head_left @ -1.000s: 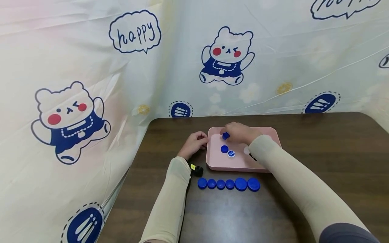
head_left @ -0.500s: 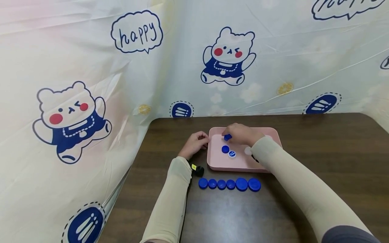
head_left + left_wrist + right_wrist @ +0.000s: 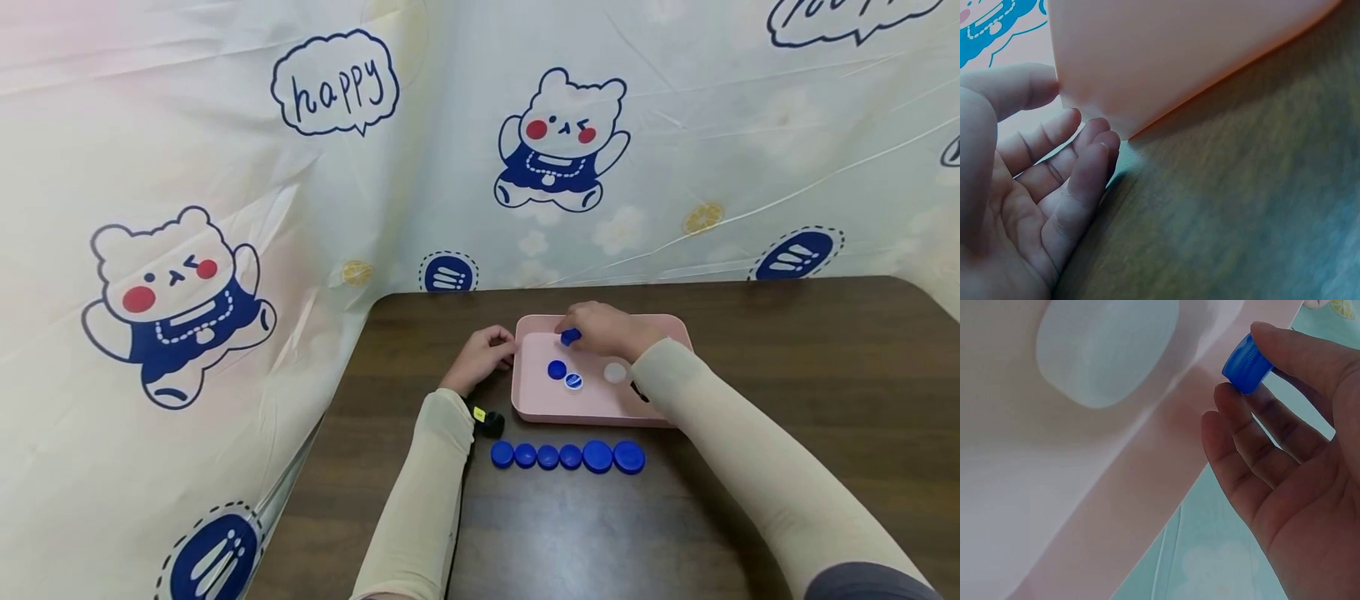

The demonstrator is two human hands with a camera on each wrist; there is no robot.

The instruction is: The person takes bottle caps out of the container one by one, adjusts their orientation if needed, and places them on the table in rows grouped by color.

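My right hand [image 3: 602,327] pinches a blue bottle cap [image 3: 1247,365] between thumb and fingertips, above the far part of a pink tray [image 3: 592,407]. In the right wrist view the cap is tilted and shows a ridged side. My left hand [image 3: 482,358] is at the tray's left side; in the left wrist view its fingertips [image 3: 1047,84] touch the tray's edge, loosely bent. Inside the tray lie a blue cap [image 3: 557,369], a white cap with a blue mark [image 3: 573,381] and a pale round disc [image 3: 616,372].
Several blue caps of two sizes stand in a row, starting with a leftmost cap [image 3: 502,454], on the brown wooden table [image 3: 555,533] in front of the tray. A printed curtain [image 3: 450,150] hangs behind and to the left of the table.
My right hand, with the blue cap in its grip, has shifted slightly right over the tray, uncovering more of the pale disc. The left hand stays at the tray's edge.
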